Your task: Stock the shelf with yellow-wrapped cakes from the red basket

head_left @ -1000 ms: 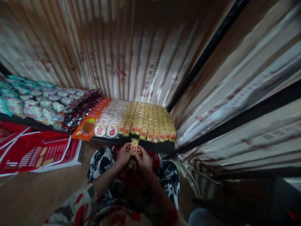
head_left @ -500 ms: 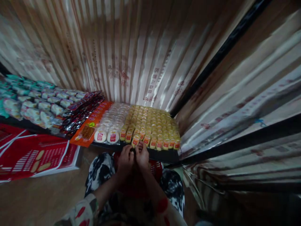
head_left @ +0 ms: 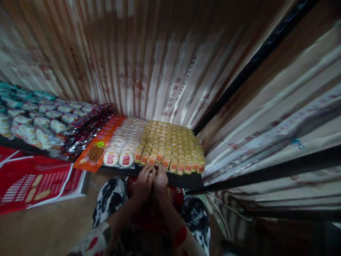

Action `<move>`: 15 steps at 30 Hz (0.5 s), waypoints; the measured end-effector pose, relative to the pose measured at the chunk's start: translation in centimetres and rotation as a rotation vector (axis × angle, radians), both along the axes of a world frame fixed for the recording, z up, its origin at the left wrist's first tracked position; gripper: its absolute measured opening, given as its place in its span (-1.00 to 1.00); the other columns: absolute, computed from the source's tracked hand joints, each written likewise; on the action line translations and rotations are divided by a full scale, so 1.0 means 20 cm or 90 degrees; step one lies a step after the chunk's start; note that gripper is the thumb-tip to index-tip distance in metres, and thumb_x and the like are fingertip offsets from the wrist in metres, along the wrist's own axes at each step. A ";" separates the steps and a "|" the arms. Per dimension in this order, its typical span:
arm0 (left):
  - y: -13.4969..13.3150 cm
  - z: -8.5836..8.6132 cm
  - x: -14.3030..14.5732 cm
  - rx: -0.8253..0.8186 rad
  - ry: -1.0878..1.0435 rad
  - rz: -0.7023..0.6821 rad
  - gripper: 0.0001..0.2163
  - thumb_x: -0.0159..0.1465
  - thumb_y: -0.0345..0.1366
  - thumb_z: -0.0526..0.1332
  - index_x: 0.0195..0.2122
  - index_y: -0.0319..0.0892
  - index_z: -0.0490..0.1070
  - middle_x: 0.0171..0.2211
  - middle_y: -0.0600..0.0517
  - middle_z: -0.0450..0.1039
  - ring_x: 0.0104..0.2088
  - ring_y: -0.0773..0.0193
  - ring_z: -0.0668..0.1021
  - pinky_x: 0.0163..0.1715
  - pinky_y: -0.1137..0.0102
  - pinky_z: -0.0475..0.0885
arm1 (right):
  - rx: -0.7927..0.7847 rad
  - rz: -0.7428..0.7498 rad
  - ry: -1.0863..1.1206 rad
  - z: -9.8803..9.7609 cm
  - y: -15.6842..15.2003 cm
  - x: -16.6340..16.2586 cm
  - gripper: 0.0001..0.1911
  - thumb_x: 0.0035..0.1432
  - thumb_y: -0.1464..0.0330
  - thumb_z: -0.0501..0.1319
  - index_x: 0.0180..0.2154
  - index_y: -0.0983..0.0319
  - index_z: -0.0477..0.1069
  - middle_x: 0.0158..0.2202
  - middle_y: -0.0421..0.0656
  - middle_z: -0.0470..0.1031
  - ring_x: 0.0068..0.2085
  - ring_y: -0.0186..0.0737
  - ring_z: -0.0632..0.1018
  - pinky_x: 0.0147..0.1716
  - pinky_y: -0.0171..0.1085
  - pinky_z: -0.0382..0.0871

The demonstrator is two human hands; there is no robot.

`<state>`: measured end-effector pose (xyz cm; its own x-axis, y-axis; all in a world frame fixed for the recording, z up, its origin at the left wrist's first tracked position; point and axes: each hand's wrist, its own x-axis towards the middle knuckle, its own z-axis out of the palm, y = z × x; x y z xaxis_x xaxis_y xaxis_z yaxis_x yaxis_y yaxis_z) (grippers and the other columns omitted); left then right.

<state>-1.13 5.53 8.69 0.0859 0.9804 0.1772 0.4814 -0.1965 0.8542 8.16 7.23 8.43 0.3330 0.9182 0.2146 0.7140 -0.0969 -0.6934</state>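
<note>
Both hands are together just in front of the shelf's edge, over the person's lap. My left hand (head_left: 144,180) is closed, its fingers bent against the other hand. My right hand (head_left: 160,179) is also closed, fingertips curled inward beside the left ones. Whatever may be between the fingers is hidden. Right beyond the fingertips are rows of small yellow wrapped snack packs (head_left: 173,165) with red labels. To their left lie round white wrapped crackers (head_left: 126,158) with red labels.
A dark shelf (head_left: 183,180) carries the snacks. Left of the crackers lie an orange snack bag (head_left: 93,153), dark shiny packets (head_left: 84,133) and white-and-teal packs (head_left: 45,122). Red printed boxes (head_left: 50,177) rest below. Printed curtain fabric (head_left: 154,71) and dark bars (head_left: 229,90) stand behind and to the right.
My hands have drawn slightly back toward the lap and closer together. My right fingertips have moved down from the front of the yellow packs. The view has shifted a little.
</note>
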 end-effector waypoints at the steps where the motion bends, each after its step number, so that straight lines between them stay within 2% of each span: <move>1: 0.00 0.00 0.00 0.003 0.001 0.000 -0.62 0.28 -0.32 -0.10 0.04 -0.23 0.34 0.13 -0.10 0.28 0.16 0.22 0.29 0.21 0.21 0.15 | 0.007 -0.003 0.004 -0.01 0.00 0.00 -0.71 0.15 0.24 -0.03 -0.22 0.21 0.37 -0.23 -0.07 0.40 -0.28 -0.20 0.46 -0.31 -0.28 0.34; 4: 0.00 0.01 0.00 0.006 0.001 0.004 -0.62 0.29 -0.31 -0.11 0.03 -0.24 0.36 0.11 -0.11 0.31 0.15 0.21 0.31 0.20 0.21 0.17 | 0.043 0.007 0.039 -0.04 0.00 0.00 -0.67 0.15 0.26 -0.04 -0.14 0.22 0.36 -0.21 -0.06 0.40 -0.20 -0.18 0.46 -0.22 -0.26 0.35; 7: 0.02 0.02 0.01 0.020 0.000 -0.011 -0.61 0.30 -0.29 -0.12 0.04 -0.24 0.35 0.10 -0.11 0.32 0.14 0.21 0.32 0.18 0.21 0.19 | 0.066 0.061 0.073 -0.07 -0.01 0.00 -0.60 0.18 0.29 -0.10 -0.04 0.22 0.35 -0.15 -0.05 0.39 -0.12 -0.21 0.44 -0.15 -0.28 0.35; 11: 0.04 0.04 0.02 0.037 -0.001 -0.027 -0.60 0.31 -0.30 -0.15 0.07 -0.22 0.31 0.11 -0.08 0.31 0.15 0.23 0.31 0.19 0.20 0.18 | 0.059 0.103 0.106 -0.09 -0.01 0.01 -0.56 0.20 0.32 -0.11 0.05 0.21 0.31 -0.11 -0.07 0.36 -0.11 -0.25 0.45 -0.16 -0.35 0.36; 15: 0.05 0.02 0.01 0.028 -0.011 -0.017 -0.59 0.31 -0.29 -0.15 0.08 -0.24 0.30 0.11 -0.11 0.31 0.14 0.23 0.31 0.18 0.20 0.19 | 0.030 0.092 0.059 -0.09 0.00 0.01 -0.54 0.21 0.34 -0.12 0.10 0.17 0.27 -0.09 -0.08 0.37 -0.10 -0.22 0.44 -0.15 -0.32 0.35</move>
<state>-0.85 6.55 9.13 0.1092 0.9690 0.2218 0.4604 -0.2470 0.8527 8.29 7.19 6.69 0.2186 0.9476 0.2330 0.6510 0.0362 -0.7582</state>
